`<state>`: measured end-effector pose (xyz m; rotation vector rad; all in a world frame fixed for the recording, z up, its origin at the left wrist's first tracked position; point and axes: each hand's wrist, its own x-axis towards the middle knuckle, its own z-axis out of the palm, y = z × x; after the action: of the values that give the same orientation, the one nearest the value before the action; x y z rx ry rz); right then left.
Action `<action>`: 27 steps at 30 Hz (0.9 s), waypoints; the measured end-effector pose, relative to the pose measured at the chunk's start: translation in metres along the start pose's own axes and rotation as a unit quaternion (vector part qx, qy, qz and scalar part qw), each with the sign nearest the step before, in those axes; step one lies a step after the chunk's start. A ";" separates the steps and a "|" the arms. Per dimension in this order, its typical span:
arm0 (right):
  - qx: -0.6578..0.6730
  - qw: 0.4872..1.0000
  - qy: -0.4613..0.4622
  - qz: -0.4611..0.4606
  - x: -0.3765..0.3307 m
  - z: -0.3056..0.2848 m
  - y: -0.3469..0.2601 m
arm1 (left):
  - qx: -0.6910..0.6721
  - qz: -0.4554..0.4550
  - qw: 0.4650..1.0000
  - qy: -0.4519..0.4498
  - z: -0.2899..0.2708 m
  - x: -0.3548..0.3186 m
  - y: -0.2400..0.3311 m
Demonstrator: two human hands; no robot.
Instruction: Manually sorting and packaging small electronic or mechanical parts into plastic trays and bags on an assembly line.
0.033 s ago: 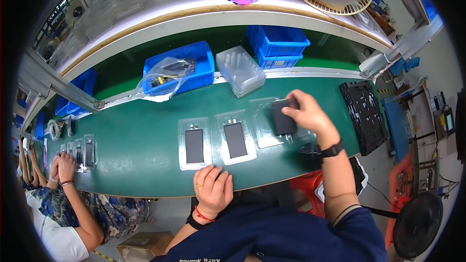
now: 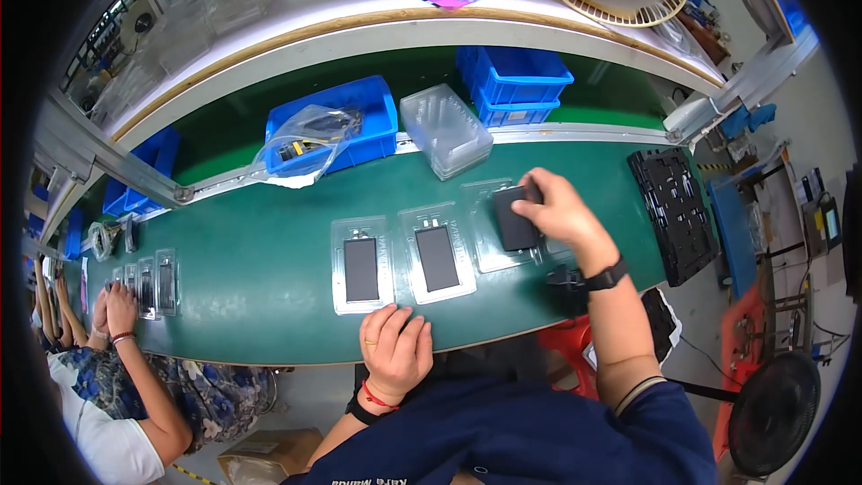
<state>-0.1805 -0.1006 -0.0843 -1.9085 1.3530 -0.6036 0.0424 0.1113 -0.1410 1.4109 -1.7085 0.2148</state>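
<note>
Green surface [image 2: 260,287] carries three clear plastic trays in a row before the person. The right hand [image 2: 566,211] holds a black flat piece [image 2: 514,223] above the third tray [image 2: 486,247], the rightmost one. Its fingers are closed on the upper right part of this piece, with the thumb lying on the face and the others bent around the edge. Whether the piece touches the tray below, I cannot tell.

The left hand [image 2: 395,346] rests at the near edge of the surface, just beside the lower corner of the first tray [image 2: 338,269]. Its fingers are side by side and loosely bent; the palm is turned down, so I cannot tell if they have hold of something.

In the first tray lies one black panel [image 2: 361,271], and in the middle tray [image 2: 463,262] lies a second panel [image 2: 436,259], slightly turned. Behind them stand a stack of clear trays [image 2: 446,130] and a blue bin [image 2: 370,154] with a clear bag [image 2: 310,139] hanging over its rim. A black tray with cut-outs [image 2: 673,216] lies at the right end. Far to the left, a co-worker's hands [image 2: 118,310] are near smaller-looking trays [image 2: 165,283].
</note>
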 end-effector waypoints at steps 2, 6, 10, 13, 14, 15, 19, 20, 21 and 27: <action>-0.100 0.995 0.014 0.008 -0.001 0.016 -0.007 | 0.000 0.002 1.000 0.006 0.000 0.000 0.001; -0.165 0.980 0.067 0.084 -0.015 0.017 -0.038 | -0.012 0.002 1.000 0.011 0.001 -0.001 -0.002; -0.066 0.987 0.139 0.056 -0.021 -0.016 -0.008 | -0.011 0.009 1.000 0.013 -0.002 0.001 -0.003; -0.004 0.991 0.130 0.026 -0.022 -0.026 0.037 | -0.012 0.020 1.000 0.007 0.001 0.002 -0.001; -0.021 0.992 0.119 0.042 -0.025 -0.026 0.042 | -0.006 0.024 1.000 0.003 0.002 0.002 -0.001; -0.038 0.992 0.107 0.057 -0.027 -0.023 0.045 | -0.008 0.027 1.000 0.003 0.003 0.002 -0.001; -0.103 0.985 0.135 0.021 -0.030 -0.010 0.030 | -0.033 0.005 0.999 -0.011 -0.007 0.002 -0.005; -0.139 0.977 0.164 -0.004 -0.030 -0.006 0.036 | -0.052 -0.017 0.998 -0.021 -0.015 0.004 -0.006; -0.131 0.979 0.159 -0.012 -0.031 -0.004 0.030 | -0.039 -0.019 0.999 -0.019 -0.025 0.009 -0.008; -0.326 0.936 0.127 0.033 -0.051 0.002 0.020 | 0.008 -0.049 0.996 -0.076 -0.102 0.082 -0.043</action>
<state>-0.2090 -0.0562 -0.0996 -2.3394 1.9584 -0.3998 0.1349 0.1020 -0.0386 1.5523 -1.7583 0.0683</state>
